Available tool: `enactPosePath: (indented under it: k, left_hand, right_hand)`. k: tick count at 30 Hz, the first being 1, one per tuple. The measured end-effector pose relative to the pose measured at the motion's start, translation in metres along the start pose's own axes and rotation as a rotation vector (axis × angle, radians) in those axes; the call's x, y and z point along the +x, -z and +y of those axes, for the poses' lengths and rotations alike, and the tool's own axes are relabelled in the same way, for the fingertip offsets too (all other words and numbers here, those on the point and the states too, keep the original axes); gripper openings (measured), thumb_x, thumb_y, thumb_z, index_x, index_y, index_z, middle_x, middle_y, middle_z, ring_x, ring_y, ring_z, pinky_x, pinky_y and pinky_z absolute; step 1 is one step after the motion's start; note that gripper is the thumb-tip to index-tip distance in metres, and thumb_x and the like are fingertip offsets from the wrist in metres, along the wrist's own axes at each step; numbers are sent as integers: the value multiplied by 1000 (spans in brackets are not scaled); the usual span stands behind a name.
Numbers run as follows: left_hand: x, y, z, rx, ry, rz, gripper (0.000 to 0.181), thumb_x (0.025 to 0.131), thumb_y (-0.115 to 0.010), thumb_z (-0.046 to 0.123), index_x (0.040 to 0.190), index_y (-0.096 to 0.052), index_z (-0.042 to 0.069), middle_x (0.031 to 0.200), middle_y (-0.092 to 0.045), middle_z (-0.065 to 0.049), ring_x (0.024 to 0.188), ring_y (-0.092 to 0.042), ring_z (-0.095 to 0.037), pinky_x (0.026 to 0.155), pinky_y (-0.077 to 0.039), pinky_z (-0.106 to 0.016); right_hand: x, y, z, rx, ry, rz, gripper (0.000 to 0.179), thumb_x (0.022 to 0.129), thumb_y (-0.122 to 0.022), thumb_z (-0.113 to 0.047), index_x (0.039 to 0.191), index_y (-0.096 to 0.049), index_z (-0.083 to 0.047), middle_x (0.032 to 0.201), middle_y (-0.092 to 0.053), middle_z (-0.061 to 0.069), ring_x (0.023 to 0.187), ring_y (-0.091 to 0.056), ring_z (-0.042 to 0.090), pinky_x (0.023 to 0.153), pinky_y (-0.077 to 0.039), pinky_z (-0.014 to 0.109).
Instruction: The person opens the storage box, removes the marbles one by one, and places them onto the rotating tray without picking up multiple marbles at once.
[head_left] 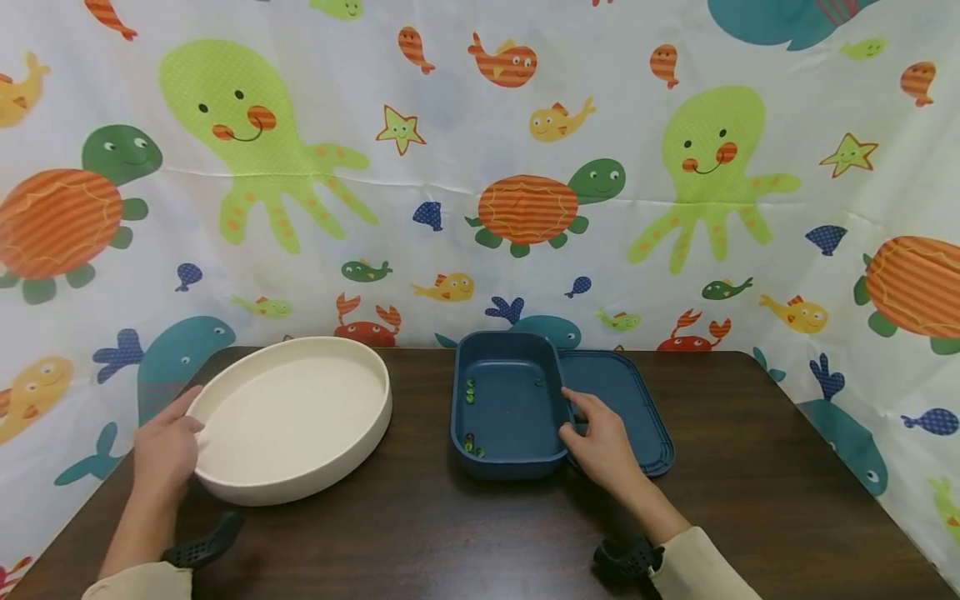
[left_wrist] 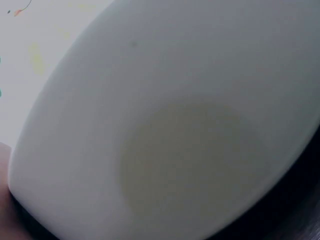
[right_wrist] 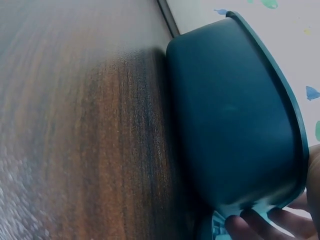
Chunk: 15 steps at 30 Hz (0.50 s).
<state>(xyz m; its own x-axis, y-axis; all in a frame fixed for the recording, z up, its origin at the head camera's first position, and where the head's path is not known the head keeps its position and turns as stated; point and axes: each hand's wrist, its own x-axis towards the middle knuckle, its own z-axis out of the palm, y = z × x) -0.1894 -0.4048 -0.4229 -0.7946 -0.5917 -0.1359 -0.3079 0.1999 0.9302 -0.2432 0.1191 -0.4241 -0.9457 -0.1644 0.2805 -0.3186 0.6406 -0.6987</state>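
My left hand (head_left: 167,443) grips the left edge of a round cream dish with a low wall (head_left: 292,417), thumb over its rim. The dish is tilted, and its pale surface (left_wrist: 195,160) fills most of the left wrist view. At the middle, my right hand (head_left: 603,437) holds the right side of a deep blue rectangular container (head_left: 510,469). In the right wrist view, several fingers (right_wrist: 292,222) lie against the outer wall of the container (right_wrist: 235,110). Several small green pieces (head_left: 470,390) lie inside it, mostly along the left.
A flat blue lid (head_left: 618,379) lies on the dark wooden table (head_left: 420,542), partly behind the container and my right hand. A white curtain (head_left: 450,167) printed with sea animals hangs behind the table's far edge.
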Motion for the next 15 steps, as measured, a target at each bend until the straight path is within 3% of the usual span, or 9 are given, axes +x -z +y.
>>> enactPosePath:
  k: [7, 15]
  left_hand:
    - [-6, -16, 5, 41, -23, -46, 57, 95, -25, 11, 151, -23, 17, 159, -15, -6, 144, -21, -33, 115, -26, -49]
    - [-10, -33, 11, 42, -51, -73, 56, 95, -26, 10, 150, -26, 16, 158, -17, -8, 145, -18, -32, 115, -23, -50]
  right_hand:
    - [0, -2, 2, -22, 7, 27, 49, 86, -57, -11, 135, -55, -11, 133, -58, 5, 99, -63, 22, 53, -42, 24]
    - [3, 2, 5, -63, 20, 62, 48, 85, -57, -10, 133, -57, -11, 130, -60, 7, 79, -60, 19, 47, -37, 24]
